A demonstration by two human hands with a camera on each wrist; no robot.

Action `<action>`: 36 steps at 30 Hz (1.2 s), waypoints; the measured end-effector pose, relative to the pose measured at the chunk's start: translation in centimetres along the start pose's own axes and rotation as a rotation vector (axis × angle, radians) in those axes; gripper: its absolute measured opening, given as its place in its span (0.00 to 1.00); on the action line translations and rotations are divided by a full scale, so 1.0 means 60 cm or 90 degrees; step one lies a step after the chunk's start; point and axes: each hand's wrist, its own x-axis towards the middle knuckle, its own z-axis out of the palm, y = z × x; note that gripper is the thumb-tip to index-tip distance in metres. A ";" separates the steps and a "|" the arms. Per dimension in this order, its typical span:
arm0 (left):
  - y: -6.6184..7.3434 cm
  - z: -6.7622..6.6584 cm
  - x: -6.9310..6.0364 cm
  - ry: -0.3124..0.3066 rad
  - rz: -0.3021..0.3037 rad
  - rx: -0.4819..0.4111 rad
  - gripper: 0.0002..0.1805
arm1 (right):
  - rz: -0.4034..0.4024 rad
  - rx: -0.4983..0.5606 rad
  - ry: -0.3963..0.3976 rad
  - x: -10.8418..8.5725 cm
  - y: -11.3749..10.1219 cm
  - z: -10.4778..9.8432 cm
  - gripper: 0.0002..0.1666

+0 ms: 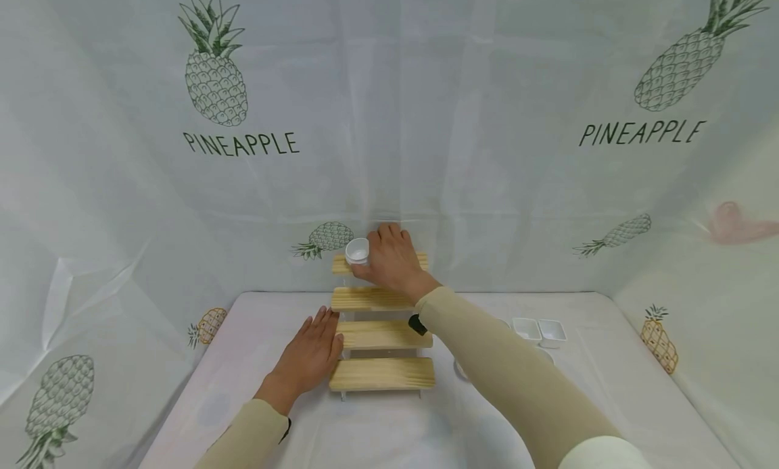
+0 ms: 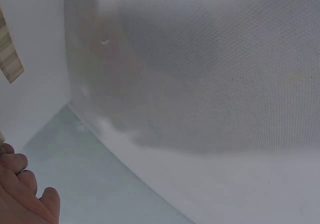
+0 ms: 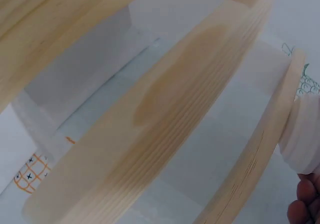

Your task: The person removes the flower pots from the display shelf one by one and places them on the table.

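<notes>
A four-tier stand of pale wooden shelves (image 1: 382,374) on white supports rises toward the curtain at the back. On the left part of its top shelf is a small round white bowl (image 1: 357,250); a second rim seems to show just below its own. My right hand (image 1: 392,258) holds the bowl from its right side, thumb in front. The right wrist view shows the bowl's ridged wall (image 3: 302,134) beside curled fingers (image 3: 306,194). Low on the stand's left side, my left hand (image 1: 312,354) rests its extended fingers against the shelf ends. Only part of that hand (image 2: 25,194) shows in the left wrist view.
Two square white dishes (image 1: 539,330) stand on the table right of the stand, with round white dishes partly hidden under my right forearm. A white pineapple-print curtain (image 1: 487,185) encloses the back and sides. The white tablecloth (image 1: 341,435) extends in front of the stand.
</notes>
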 end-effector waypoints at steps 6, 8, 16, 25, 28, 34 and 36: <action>0.002 -0.002 -0.002 0.004 0.000 -0.003 0.36 | -0.040 -0.028 0.054 -0.011 0.009 -0.002 0.37; 0.004 -0.003 -0.003 0.003 0.000 -0.009 0.36 | -0.046 -0.041 0.068 -0.015 0.012 -0.004 0.37; 0.004 -0.003 -0.003 -0.002 -0.006 -0.022 0.35 | -0.057 -0.047 0.073 -0.033 0.028 -0.016 0.37; 0.003 -0.004 -0.001 -0.014 -0.007 -0.013 0.36 | -0.081 -0.064 0.135 -0.057 0.050 -0.020 0.37; 0.004 -0.006 -0.002 -0.013 -0.006 -0.015 0.36 | -0.085 -0.068 0.143 -0.067 0.056 -0.022 0.37; 0.006 -0.009 -0.004 -0.018 -0.005 -0.020 0.36 | -0.090 -0.059 0.144 -0.093 0.068 -0.033 0.37; 0.006 -0.009 -0.003 -0.018 -0.005 -0.022 0.35 | -0.090 -0.054 0.143 -0.104 0.074 -0.037 0.37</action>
